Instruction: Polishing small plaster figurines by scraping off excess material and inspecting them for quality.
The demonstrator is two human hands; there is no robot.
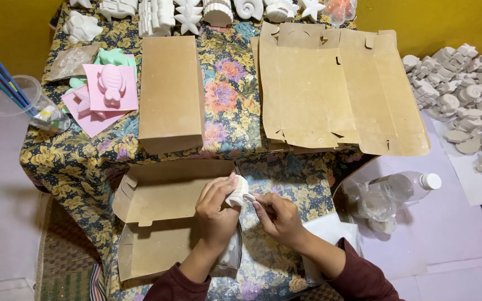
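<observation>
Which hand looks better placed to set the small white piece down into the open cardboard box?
Left, probably. The left hand already grips the small white piece and hangs over the open cardboard box. The right hand only touches the piece with its fingertips and sits beside the box, over the floral cloth.

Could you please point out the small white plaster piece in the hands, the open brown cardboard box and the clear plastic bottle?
Small white plaster piece (237, 193), head view, on its ridged side.
Open brown cardboard box (168, 192), head view, on its inner lid.
Clear plastic bottle (405, 187), head view, on its body.
</observation>
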